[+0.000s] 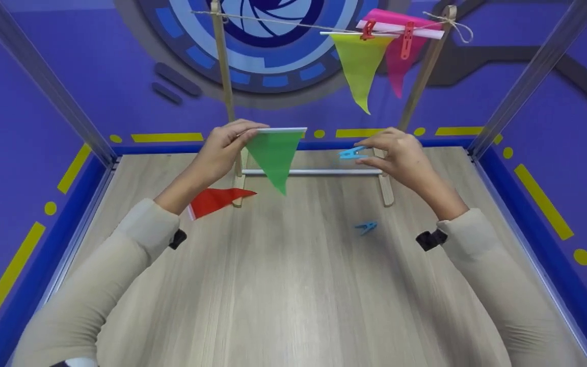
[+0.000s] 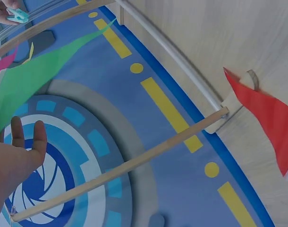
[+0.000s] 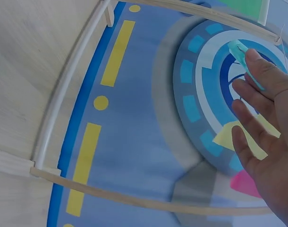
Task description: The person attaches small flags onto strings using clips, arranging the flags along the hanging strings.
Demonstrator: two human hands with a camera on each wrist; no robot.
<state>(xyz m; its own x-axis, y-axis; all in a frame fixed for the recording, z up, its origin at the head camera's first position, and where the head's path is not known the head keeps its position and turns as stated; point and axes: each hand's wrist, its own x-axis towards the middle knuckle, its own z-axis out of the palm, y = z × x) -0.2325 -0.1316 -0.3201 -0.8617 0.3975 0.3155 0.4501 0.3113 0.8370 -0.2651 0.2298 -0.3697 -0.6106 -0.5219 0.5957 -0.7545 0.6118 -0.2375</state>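
Observation:
My left hand (image 1: 227, 145) pinches a green triangular pennant (image 1: 274, 157) by the left end of its white top edge, and the cloth hangs point down in front of the wooden stand. On the right, my right hand (image 1: 398, 153) pinches a light blue clothespin (image 1: 353, 153) between thumb and fingers, its nose toward the pennant. In the right wrist view the clothespin (image 3: 239, 49) sits at the thumb tip. Above, a yellow pennant (image 1: 362, 66) and a pink pennant (image 1: 405, 56) hang on a string (image 1: 283, 21), with red clothespins (image 1: 406, 43) on their top edges.
Wooden posts (image 1: 222, 61) hold the string, joined low down by a metal rod (image 1: 314, 172). A red pennant (image 1: 217, 201) lies on the table (image 1: 283, 285) at the left foot. Another blue clothespin (image 1: 366, 227) lies right of centre. Blue-purple walls (image 1: 28, 127) enclose the table.

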